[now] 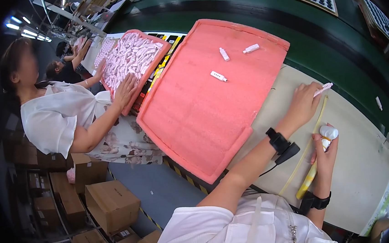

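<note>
White tube point(323, 89), long axis rightward and away

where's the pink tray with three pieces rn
In the head view, the pink tray lies near centre, left of the left hand, beside the heaped tray.

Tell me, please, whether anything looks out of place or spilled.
Nothing looks spilled. One small white piece lies alone on the green belt, apart from the three on the pink tray; that may be intentional.
</note>
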The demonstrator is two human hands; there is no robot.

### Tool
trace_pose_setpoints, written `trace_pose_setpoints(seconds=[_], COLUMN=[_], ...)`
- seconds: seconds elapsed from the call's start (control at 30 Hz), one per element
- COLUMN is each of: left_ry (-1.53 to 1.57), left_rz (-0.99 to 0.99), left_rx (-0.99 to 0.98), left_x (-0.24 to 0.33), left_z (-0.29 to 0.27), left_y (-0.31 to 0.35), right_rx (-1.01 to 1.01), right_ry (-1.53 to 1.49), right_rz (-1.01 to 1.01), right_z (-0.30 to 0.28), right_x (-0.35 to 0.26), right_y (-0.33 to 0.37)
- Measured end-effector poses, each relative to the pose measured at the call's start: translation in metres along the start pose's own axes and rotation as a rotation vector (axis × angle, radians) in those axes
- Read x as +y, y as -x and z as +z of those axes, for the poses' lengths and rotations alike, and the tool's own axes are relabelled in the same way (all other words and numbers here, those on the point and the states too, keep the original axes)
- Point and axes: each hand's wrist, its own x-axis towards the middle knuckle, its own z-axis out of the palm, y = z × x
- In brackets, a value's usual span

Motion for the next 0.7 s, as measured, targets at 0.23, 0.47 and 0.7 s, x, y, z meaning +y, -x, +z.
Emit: trace_pose_setpoints(seconds=[0.23,0.47,0.7], left_ry=[0.306,0.8,0.634], left_rz=[-0.18,-0.351,-0.339], left_rx=[-0.1,-0.271,-0.216], left_x=[0.039,0.049,0.048], left_z=[-0.026,-0.029,-0.036], left_y=[0.039,0.056,0.07], right_rx=[0.03,0.103,0.172], right_ry=[-0.024,-0.259,-0.086], right_rz=[-0.033,0.065,0.021], right_z=[-0.003,-0.009,-0.004], right_x=[0.004,-0.003,-0.007], right_y=[-0.004,-0.003,-0.003])
